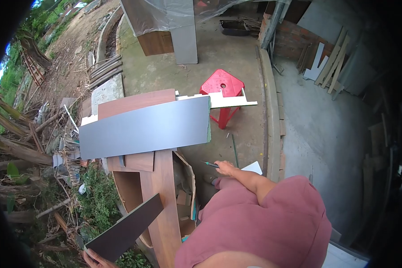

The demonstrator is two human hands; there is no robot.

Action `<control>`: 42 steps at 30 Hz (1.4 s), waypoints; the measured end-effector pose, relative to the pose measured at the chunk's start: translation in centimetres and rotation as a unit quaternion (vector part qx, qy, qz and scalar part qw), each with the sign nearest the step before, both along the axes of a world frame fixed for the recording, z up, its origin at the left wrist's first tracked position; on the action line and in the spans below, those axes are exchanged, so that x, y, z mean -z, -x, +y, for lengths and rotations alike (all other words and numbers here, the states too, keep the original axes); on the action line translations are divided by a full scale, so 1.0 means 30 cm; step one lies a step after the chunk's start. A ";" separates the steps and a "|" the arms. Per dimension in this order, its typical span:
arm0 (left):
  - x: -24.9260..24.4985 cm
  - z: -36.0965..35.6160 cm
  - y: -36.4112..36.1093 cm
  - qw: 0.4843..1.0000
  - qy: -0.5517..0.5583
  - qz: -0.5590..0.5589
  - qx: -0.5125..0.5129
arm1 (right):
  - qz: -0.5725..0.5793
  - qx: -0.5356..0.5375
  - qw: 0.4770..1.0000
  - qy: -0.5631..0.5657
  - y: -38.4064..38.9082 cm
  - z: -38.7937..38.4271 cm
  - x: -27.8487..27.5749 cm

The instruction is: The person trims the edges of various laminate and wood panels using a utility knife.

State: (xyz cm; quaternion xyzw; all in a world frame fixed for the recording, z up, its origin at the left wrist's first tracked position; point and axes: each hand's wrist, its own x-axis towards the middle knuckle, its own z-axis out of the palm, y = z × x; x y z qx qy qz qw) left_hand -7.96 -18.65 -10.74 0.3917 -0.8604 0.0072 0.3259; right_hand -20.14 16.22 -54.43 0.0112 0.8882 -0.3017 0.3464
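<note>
At the lower left, my left hand [97, 260] grips the near end of a dark board [125, 230], whose far end lies over a brown wood-grain plank [165, 205]. My right hand [225, 168], in front of my body, is closed around a thin tool [212, 165] with a dark handle and a narrow tip pointing left. A wide grey panel [145, 127] with a greenish right edge lies ahead of both hands, partly over a reddish-brown board [136, 102]. The boards rest on an open brown box-like piece [127, 185].
Beyond the grey panel stands a red plastic stool [222, 85], with a white strip [232, 101] across its near side. A plastic-covered cabinet [183, 44] is farther back. Plants [98, 201] and debris lie left; wood strips [337, 62] lean at the upper right.
</note>
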 end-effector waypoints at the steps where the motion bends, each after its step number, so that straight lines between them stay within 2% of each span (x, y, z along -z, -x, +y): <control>1: -0.009 -0.008 -0.010 1.000 -0.014 -0.016 0.010 | 0.006 -0.001 1.000 -0.005 -0.001 0.005 -0.005; 2: -0.024 -0.017 -0.019 1.000 -0.016 -0.014 0.013 | 0.009 0.002 1.000 -0.007 -0.002 0.010 0.005; 4: -0.057 -0.047 -0.044 0.993 -0.064 -0.085 0.054 | 0.019 -0.003 1.000 -0.004 -0.008 0.022 0.040; 5: -0.074 -0.054 -0.045 0.986 -0.053 -0.097 0.124 | 0.021 -0.001 1.000 -0.005 -0.007 0.028 0.032; 6: -0.090 -0.055 -0.043 0.986 -0.052 -0.096 0.126 | 0.024 0.001 1.000 -0.005 -0.007 0.032 0.018; 7: -0.112 -0.051 -0.036 0.979 -0.099 -0.168 0.057 | 0.028 0.003 1.000 -0.005 -0.009 0.032 0.009; 8: -0.128 -0.056 -0.037 0.979 -0.098 -0.167 0.059 | 0.029 0.006 1.000 -0.003 -0.009 0.032 0.006; 12: -0.171 -0.102 -0.043 0.938 -0.176 -0.295 0.043 | 0.012 0.031 0.999 -0.012 -0.011 0.041 0.019; 14: -0.178 -0.141 -0.061 0.917 -0.169 -0.246 0.263 | 0.012 0.038 0.999 -0.008 -0.015 0.049 0.023; 15: -0.195 -0.139 -0.051 0.912 -0.234 -0.265 0.206 | 0.021 0.038 0.999 -0.006 -0.014 0.050 0.018; 19: -0.197 -0.165 -0.022 0.901 -0.270 -0.261 0.215 | 0.034 0.042 0.999 -0.005 -0.014 0.051 0.025; 21: -0.179 -0.203 -0.030 0.879 -0.354 -0.245 0.206 | 0.034 0.044 0.998 -0.002 -0.015 0.051 0.020; 22: -0.160 -0.220 -0.034 0.878 -0.353 -0.246 0.208 | 0.034 0.043 0.998 -0.001 -0.018 0.054 0.018; 24: -0.127 -0.226 -0.028 0.867 -0.351 -0.212 0.283 | 0.030 0.049 0.998 -0.002 -0.019 0.062 0.042; 26: -0.131 -0.196 -0.011 0.875 -0.320 -0.234 0.279 | 0.025 0.050 0.998 -0.002 -0.024 0.068 0.051; 28: -0.154 -0.135 0.007 0.896 -0.335 -0.186 0.222 | 0.029 0.045 0.999 0.000 -0.029 0.081 0.047; 29: -0.133 -0.149 0.002 0.924 -0.250 -0.201 0.206 | 0.028 0.046 0.999 0.001 -0.030 0.084 0.042; 30: -0.134 -0.159 -0.003 0.924 -0.250 -0.202 0.207 | 0.024 0.050 0.998 -0.005 -0.032 0.086 0.035; 32: -0.156 -0.159 -0.003 0.925 -0.207 -0.294 0.123 | 0.020 0.055 0.998 -0.010 -0.036 0.090 0.039; 33: -0.167 -0.129 0.004 0.925 -0.206 -0.295 0.123 | 0.021 0.059 0.998 -0.008 -0.038 0.091 0.051; 35: -0.186 -0.051 0.010 0.950 -0.080 -0.283 0.105 | 0.021 0.063 0.998 -0.006 -0.041 0.091 0.058; 38: -0.195 -0.035 -0.009 0.950 -0.018 -0.294 0.106 | 0.021 0.044 0.999 -0.009 -0.047 0.092 0.061; 42: -0.215 -0.045 -0.041 0.937 0.005 -0.333 0.107 | 0.014 0.049 0.999 -0.006 -0.049 0.086 0.024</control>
